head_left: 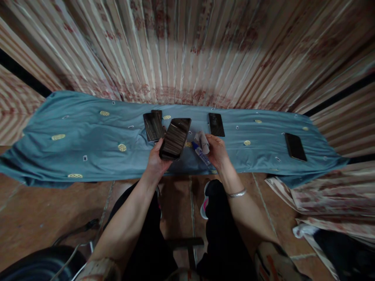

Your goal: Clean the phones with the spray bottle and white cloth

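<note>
A pleated curtain (181, 50) with reddish floral prints hangs behind a long surface draped in a blue-green sheet (96, 144). Above the sheet's middle, a dark, glossy phone (175, 139) is held tilted in the person's left hand (156, 160), with one phone (153, 127) lying just left of it, another (216, 125) beyond the right hand (216, 150) and a third (295, 147) towards the right end. The right hand pinches a crumpled greyish cloth (202, 141) beside a small blue-capped bottle (203, 157); whether it grips the bottle too, I cannot tell.

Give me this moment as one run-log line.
left hand: holding dark phone | right hand: holding grey cloth | blue-capped bottle: beside cloth | rightmost phone: on teal cover
</note>
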`<state>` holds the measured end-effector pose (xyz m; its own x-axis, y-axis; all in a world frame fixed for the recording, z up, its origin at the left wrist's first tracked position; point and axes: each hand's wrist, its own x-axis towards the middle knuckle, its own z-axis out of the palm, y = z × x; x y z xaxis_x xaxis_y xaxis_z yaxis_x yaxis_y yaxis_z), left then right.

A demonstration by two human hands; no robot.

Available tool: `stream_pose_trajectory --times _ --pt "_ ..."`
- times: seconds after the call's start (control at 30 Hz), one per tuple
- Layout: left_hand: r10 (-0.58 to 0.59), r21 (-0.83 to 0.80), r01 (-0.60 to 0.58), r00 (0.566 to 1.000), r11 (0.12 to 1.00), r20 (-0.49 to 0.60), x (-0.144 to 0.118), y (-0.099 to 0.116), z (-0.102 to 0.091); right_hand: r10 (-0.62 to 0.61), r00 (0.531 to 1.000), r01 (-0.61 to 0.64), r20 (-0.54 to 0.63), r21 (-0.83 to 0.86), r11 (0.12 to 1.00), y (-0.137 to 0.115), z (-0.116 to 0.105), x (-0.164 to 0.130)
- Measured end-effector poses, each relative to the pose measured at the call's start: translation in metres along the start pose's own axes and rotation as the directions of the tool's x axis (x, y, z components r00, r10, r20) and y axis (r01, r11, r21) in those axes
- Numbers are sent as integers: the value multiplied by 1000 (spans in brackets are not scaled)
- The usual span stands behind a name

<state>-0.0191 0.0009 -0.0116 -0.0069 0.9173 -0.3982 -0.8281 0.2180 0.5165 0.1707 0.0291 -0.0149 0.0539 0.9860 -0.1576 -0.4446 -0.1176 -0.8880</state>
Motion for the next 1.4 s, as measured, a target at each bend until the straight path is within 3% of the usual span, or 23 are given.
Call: stream_pose_trajectory --times 0.2,0.37,0.43,0.63,0.87,1.13,1.4 --pt "-25 -7 24 985 1000 -171 -11 1 18 -2 998 4 60 -40 999 -1 9 -2" --pt "-192 -4 198 944 980 -269 -24 -1 35 -46 995 52 89 -63 997 0 22 -5" --pt "-223 23 237 941 971 -256 -25 -5 34 -83 992 90 95 -79 993 -2 27 -8" --pt "-125 159 137 989 978 -84 -14 -14 19 -214 970 231 113 -174 957 -8 23 -11" --pt "-69 229 95 990 969 -122 -5 -14 9 -290 945 325 154 -306 895 -13 12 -11" --pt "-28 261 52 995 964 -95 0 -15 1 -280 946 321 162 -357 877 -17 11 -14" --pt "66 308 -61 998 949 -5 -1 -13 1 -280 958 284 54 -280 917 -10 9 -10"
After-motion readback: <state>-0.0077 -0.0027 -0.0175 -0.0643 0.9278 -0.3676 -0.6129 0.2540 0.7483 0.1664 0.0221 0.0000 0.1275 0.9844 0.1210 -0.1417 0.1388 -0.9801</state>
